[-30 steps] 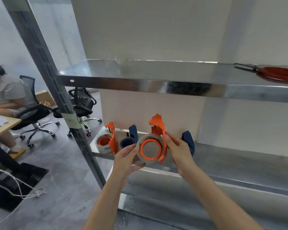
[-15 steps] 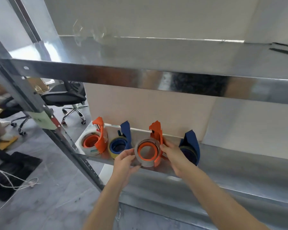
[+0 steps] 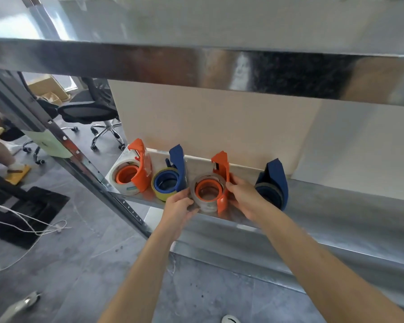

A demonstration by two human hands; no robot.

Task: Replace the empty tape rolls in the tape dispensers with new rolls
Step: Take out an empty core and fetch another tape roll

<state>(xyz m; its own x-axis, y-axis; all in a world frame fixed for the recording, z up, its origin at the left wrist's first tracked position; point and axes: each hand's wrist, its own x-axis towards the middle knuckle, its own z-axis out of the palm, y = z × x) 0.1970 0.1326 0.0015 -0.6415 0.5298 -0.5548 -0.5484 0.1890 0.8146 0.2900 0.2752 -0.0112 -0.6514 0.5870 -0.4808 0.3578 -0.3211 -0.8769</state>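
Observation:
Several tape dispensers stand in a row on the metal shelf point(image 3: 336, 206). An orange dispenser point(image 3: 222, 173) with a clear tape roll point(image 3: 208, 205) sits third from the left, on the shelf's front part. My left hand point(image 3: 179, 206) grips the roll's left edge. My right hand point(image 3: 244, 197) holds the dispenser's orange frame from the right. To the left stand a blue dispenser with a yellow roll point(image 3: 167, 184) and another orange dispenser with a white roll point(image 3: 132, 174). A dark blue dispenser point(image 3: 274, 185) stands just right of my right hand.
The upper shelf's steel edge point(image 3: 196, 66) hangs low over the row. A slanted steel upright point(image 3: 84, 164) borders the shelf on the left. Office chairs point(image 3: 89, 110), a seated person's leg point(image 3: 0, 150) and a white cable point(image 3: 28, 222) lie on the grey floor to the left.
Both hands have lowered the orange dispenser with its roll from in front of the shelf down onto the shelf. The camera has moved closer and tilted down.

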